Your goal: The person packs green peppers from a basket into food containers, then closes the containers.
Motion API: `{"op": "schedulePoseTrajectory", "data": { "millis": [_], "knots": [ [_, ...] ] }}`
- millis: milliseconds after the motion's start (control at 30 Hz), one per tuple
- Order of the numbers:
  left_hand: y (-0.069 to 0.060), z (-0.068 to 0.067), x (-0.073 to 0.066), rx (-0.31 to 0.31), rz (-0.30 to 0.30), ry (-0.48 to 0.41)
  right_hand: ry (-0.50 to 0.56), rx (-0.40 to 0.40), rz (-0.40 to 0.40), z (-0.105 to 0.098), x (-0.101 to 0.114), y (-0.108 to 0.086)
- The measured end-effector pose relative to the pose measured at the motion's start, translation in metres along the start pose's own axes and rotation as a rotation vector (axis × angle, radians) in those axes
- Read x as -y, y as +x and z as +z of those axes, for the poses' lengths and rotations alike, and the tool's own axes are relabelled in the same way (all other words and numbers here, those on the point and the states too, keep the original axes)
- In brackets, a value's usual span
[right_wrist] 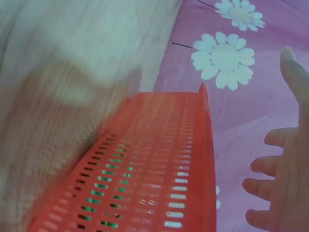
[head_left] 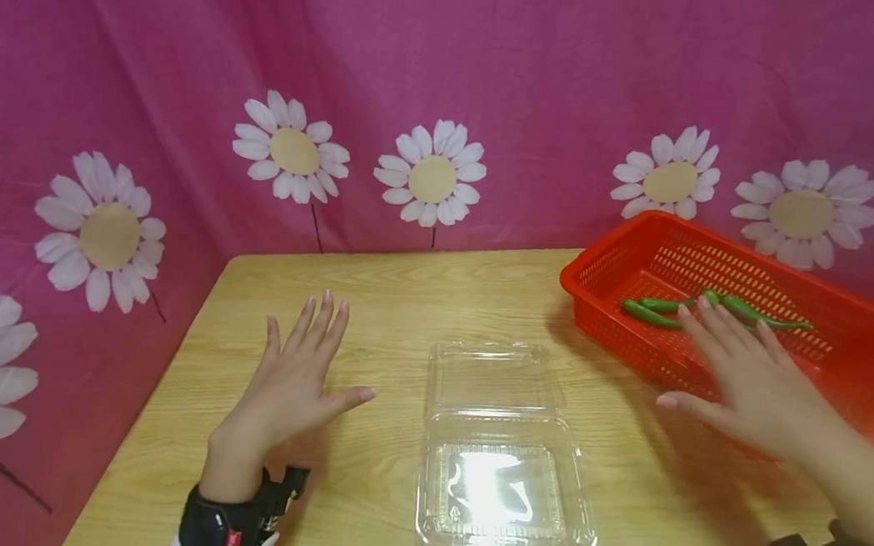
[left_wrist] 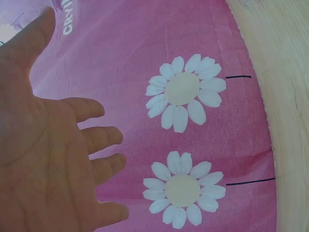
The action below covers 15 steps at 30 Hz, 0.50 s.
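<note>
A clear plastic clamshell box (head_left: 495,477) lies with its lid unfolded on the wooden table, between the two hands. To its left, my left hand (head_left: 287,385) is held with fingers spread, holding nothing; its palm (left_wrist: 43,159) shows in the left wrist view. My right hand (head_left: 760,393) hovers over the near side of a red plastic basket (head_left: 606,333), fingers extended and holding nothing. Several green chili peppers (head_left: 648,313) lie in that basket, partly hidden behind the right fingertips. The right wrist view shows the slotted basket wall (right_wrist: 154,164) beside the right hand (right_wrist: 285,169).
A pink cloth (head_left: 532,62) printed with white daisies hangs behind and to the left of the wooden table (head_left: 375,303). Black straps (head_left: 230,519) sit on both wrists. The basket stands at the table's right side.
</note>
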State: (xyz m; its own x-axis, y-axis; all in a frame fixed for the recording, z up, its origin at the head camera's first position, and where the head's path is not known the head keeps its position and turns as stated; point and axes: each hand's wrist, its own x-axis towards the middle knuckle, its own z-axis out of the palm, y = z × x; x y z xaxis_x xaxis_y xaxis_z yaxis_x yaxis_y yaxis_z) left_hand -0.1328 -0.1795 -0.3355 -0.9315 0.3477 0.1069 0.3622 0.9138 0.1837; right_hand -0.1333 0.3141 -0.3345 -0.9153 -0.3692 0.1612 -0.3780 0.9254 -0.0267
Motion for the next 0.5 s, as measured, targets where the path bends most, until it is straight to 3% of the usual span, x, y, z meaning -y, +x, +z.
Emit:
{"op": "schedulePoseTrajectory", "data": {
  "millis": [500],
  "knots": [
    [0.0,0.002,-0.001,0.018,-0.009,0.002,0.014,0.036,0.031,-0.006,-0.012,0.008]
  ]
}}
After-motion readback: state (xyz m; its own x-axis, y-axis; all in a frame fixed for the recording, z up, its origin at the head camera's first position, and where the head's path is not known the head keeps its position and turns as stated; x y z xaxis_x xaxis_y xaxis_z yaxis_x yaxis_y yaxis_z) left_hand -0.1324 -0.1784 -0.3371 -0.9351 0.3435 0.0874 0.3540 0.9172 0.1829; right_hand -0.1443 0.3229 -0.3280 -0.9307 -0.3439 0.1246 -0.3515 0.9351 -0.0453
